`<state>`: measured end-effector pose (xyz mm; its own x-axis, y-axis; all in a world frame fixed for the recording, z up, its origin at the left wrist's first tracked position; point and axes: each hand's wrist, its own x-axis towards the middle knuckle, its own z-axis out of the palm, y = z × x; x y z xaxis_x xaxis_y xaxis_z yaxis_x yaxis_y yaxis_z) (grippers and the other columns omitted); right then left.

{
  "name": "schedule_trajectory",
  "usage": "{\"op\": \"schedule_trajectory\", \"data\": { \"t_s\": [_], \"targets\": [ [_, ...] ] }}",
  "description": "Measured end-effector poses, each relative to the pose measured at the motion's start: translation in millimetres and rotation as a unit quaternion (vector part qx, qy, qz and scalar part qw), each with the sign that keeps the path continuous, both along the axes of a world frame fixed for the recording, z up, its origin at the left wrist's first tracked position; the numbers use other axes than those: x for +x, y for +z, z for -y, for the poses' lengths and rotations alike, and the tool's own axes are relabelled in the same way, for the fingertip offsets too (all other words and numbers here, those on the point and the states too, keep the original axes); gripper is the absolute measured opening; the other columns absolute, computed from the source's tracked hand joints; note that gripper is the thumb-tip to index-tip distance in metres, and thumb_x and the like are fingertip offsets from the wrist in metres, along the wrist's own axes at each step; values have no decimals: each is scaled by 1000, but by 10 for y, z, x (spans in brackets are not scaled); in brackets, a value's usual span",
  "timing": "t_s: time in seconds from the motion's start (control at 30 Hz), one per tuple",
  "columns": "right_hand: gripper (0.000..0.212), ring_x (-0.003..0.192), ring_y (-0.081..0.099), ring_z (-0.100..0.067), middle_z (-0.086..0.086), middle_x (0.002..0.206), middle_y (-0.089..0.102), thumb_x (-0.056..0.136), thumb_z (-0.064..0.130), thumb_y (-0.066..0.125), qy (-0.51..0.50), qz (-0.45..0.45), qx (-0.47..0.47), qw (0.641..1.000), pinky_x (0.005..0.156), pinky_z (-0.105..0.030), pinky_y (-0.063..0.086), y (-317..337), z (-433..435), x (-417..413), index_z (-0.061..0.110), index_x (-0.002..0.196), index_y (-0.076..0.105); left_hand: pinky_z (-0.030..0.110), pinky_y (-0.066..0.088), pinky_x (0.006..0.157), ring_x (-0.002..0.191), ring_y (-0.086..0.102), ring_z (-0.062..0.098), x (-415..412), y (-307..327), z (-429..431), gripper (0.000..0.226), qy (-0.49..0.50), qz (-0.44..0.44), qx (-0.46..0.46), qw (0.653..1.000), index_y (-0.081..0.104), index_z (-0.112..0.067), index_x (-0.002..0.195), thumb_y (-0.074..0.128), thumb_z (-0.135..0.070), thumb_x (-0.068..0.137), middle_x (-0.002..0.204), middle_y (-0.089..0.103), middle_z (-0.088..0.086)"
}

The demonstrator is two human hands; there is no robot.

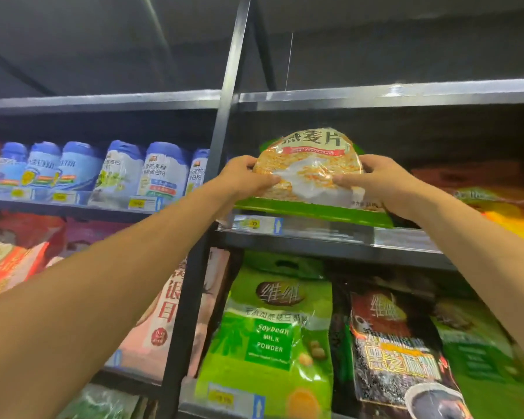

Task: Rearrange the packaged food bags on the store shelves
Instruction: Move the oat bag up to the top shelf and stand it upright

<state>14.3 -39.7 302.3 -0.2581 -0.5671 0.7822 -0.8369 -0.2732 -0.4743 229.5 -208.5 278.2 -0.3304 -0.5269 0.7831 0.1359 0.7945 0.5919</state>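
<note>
Oat bag [307,164] between left hand [244,176] and right hand [372,179], above shelf edge [330,237].

Large dark characters "麦片" stand on a pale band near the top of the crinkled orange-and-green plastic bag [307,164] (the character before them is only partly legible). Lower down, the bright green foil pouch [266,334] reads "Soybean MILK POWDER" in white on a darker green panel, with "维维" on a brown oval above. The yellow price tag [251,223] beneath the first bag is too blurred to read.
</note>
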Motion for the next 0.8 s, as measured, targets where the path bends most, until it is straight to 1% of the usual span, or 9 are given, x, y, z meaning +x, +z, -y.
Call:
{"op": "schedule_trajectory", "data": {
  "t_s": [0.03, 0.1, 0.13, 0.2, 0.37, 0.5, 0.63, 0.7, 0.8],
  "targets": [
    [41, 99, 74, -16, 3, 110, 77, 85, 29, 83, 5, 3, 7, 1000, 75, -30, 58, 46, 36, -21, 19, 122, 69, 33, 64, 85, 94, 75, 18, -19, 50, 40, 46, -1, 4, -3, 1000, 64, -11, 124, 85, -22, 85, 110, 75, 7],
    [41, 99, 76, -18, 0, 111, 78, 85, 25, 84, 15, 14, 14, 1000, 75, -30, 59, 97, 127, -73, 16, 123, 69, 18, 61, 67, 88, 74, 14, -64, 117, 124, 45, -2, 11, -6, 1000, 61, -10, 126, 82, -19, 87, 110, 73, 7],
    [41, 98, 76, -18, 0, 111, 78, 85, 24, 84, 12, 18, 15, 1000, 73, -30, 59, 118, 184, -98, 16, 123, 69, 14, 58, 60, 86, 73, 12, -97, 148, 179, 45, -2, 12, -8, 1000, 60, -10, 127, 81, -18, 88, 109, 72, 6],
    [41, 96, 76, -18, -2, 110, 78, 85, 23, 84, 2, 25, 18, 1000, 70, -29, 59, 160, 297, -129, 15, 122, 69, 11, 55, 55, 85, 72, 11, -168, 189, 306, 43, -1, 17, -2, 1000, 58, -11, 126, 80, -18, 89, 109, 71, 5],
    [46, 98, 75, -23, -4, 110, 75, 82, 20, 86, -29, 27, 35, 999, 80, -39, 62, 243, 538, -207, 14, 122, 64, 18, 58, 60, 91, 73, 15, -366, 218, 603, 46, 13, 34, 21, 999, 55, -16, 125, 82, -22, 88, 115, 70, 6],
    [58, 99, 70, -18, -3, 113, 71, 78, 16, 89, -61, 4, 42, 997, 72, -30, 57, 267, 709, -300, 15, 127, 58, 26, 58, 66, 96, 70, 17, -491, 210, 771, 56, 32, 52, 18, 998, 47, -21, 126, 84, -24, 85, 116, 66, 3],
    [64, 96, 67, -15, -2, 112, 68, 73, 14, 92, -94, -5, 75, 993, 69, -26, 53, 222, 824, -413, 16, 125, 54, 34, 58, 79, 100, 67, 19, -599, 179, 861, 59, 95, 109, -11, 989, 48, -16, 121, 88, -29, 79, 113, 66, 5],
    [69, 98, 65, -15, -1, 113, 66, 70, 16, 94, -111, -18, 86, 990, 73, -27, 51, 178, 862, -471, 16, 125, 53, 36, 54, 80, 103, 64, 21, -629, 153, 873, 67, 127, 152, -27, 980, 47, -14, 124, 90, -35, 77, 114, 64, 5],
    [77, 108, 62, -19, -1, 119, 64, 67, 23, 96, -147, -48, 108, 982, 84, -33, 49, 130, 934, -561, 16, 129, 51, 41, 54, 89, 109, 62, 26, -694, 132, 912, 83, 161, 206, -50, 964, 43, -11, 133, 91, -41, 72, 122, 61, 7]
  ]
}}
